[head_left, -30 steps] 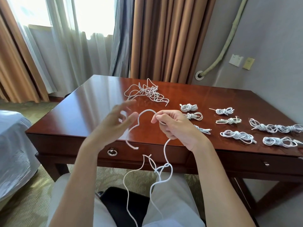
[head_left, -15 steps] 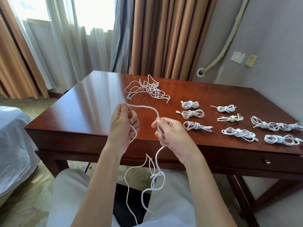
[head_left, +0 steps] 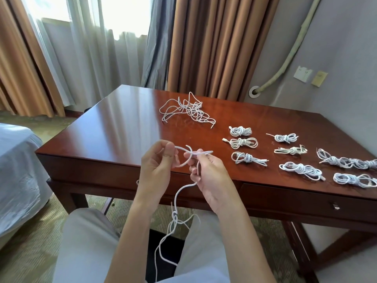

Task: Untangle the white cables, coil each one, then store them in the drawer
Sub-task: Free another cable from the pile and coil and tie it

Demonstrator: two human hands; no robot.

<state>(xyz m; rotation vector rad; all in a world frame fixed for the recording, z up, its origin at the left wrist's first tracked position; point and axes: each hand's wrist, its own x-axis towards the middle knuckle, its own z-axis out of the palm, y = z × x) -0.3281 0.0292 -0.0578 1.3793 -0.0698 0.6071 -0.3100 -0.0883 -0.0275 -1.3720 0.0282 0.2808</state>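
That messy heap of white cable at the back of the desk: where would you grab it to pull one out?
Probably take the tangled pile by the loose end that trails out at its near right edge, coming from the near side. That end lies flat and apart on the desk, while the middle is crossed loops that would likely tighten if pulled.

Single head-worn wide-angle view, looking forward and down from a seated position, close over both hands held before the glossy reddish-brown wooden desk [head_left: 114,127], desk front nearest, brown pleated curtains [head_left: 212,45] beyond, frame edges seemingly bowed by the lens
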